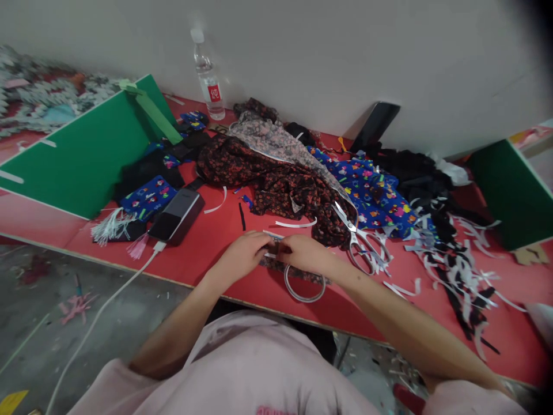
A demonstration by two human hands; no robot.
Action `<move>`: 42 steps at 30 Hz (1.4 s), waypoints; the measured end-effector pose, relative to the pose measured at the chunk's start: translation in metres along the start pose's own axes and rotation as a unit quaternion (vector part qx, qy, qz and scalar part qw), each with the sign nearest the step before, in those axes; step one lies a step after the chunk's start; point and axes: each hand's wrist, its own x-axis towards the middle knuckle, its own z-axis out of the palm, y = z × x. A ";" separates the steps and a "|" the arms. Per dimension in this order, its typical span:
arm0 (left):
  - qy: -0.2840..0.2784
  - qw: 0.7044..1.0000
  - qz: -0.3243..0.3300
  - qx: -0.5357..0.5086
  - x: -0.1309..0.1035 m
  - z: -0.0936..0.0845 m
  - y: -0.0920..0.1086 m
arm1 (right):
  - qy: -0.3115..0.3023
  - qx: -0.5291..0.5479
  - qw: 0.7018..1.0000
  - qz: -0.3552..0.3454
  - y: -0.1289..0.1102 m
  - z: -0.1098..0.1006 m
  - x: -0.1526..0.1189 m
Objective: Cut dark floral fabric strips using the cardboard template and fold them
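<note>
My left hand (248, 252) and my right hand (305, 252) are close together near the table's front edge. Their fingers pinch a small piece of dark patterned cloth (271, 264) with pale edges, partly covered by the fingers. Just below my right hand is a pale ring (305, 301); its upper part is behind the hand. Scissors (353, 230) lie to the right of my right hand, blades pointing away from me. A dark floral cloth (276, 184) is heaped beyond both hands, with a grey floral piece (268, 137) over it.
Blue printed cloth (371, 193) and white fabric strips (464, 271) lie to the right. At left are a black power bank (177, 214) with a white cable (103, 308) and a green panel (86, 155). A water bottle (209, 83) and a phone (375, 124) stand near the wall.
</note>
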 end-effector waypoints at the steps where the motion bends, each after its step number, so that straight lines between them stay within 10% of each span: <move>1: 0.003 1.000 0.001 0.002 0.000 0.001 0.000 | 0.001 0.002 1.000 -0.001 0.000 0.000 0.000; 12: -0.011 0.999 0.006 0.040 -0.002 0.001 0.007 | -0.056 0.183 0.978 0.084 0.009 -0.009 -0.036; 23: -0.010 0.998 0.010 0.056 -0.002 0.002 0.004 | 0.023 -0.149 0.972 0.182 0.020 -0.031 -0.091; 42: -0.017 0.997 0.014 0.069 -0.001 0.002 0.005 | -0.055 -0.200 0.957 0.203 0.009 -0.007 -0.074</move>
